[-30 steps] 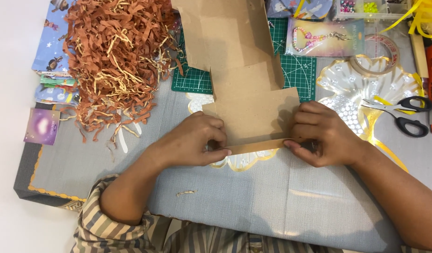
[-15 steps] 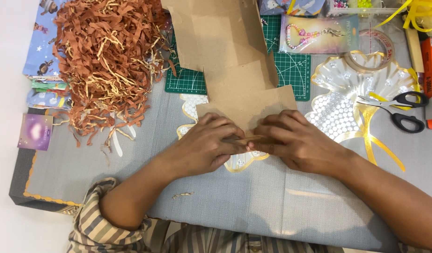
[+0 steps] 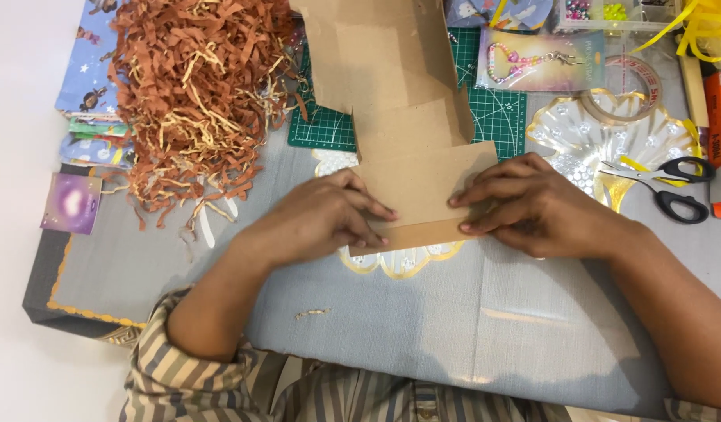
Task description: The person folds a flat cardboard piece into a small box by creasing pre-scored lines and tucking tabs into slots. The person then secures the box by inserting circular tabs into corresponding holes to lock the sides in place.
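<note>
A flat brown cardboard box blank point(image 3: 407, 133) lies across the middle of the grey table cover point(image 3: 470, 328), its far end over a green cutting mat point(image 3: 329, 125). My left hand point(image 3: 317, 219) presses its fingertips on the near flap from the left. My right hand point(image 3: 528, 207) presses the same flap from the right, fingers flat on the fold. Both hands hold the near edge down, a small gap between them.
A heap of brown shredded paper point(image 3: 196, 94) fills the back left. Black-handled scissors point(image 3: 673, 187) lie on a clear scalloped dish point(image 3: 603, 133) at right, with a tape roll point(image 3: 634, 86) behind. A bead packet point(image 3: 532, 59) and small coloured packets point(image 3: 71, 203) sit around.
My hands met at the middle of the near flap half a second ago; now they have slid apart along the fold toward its ends.
</note>
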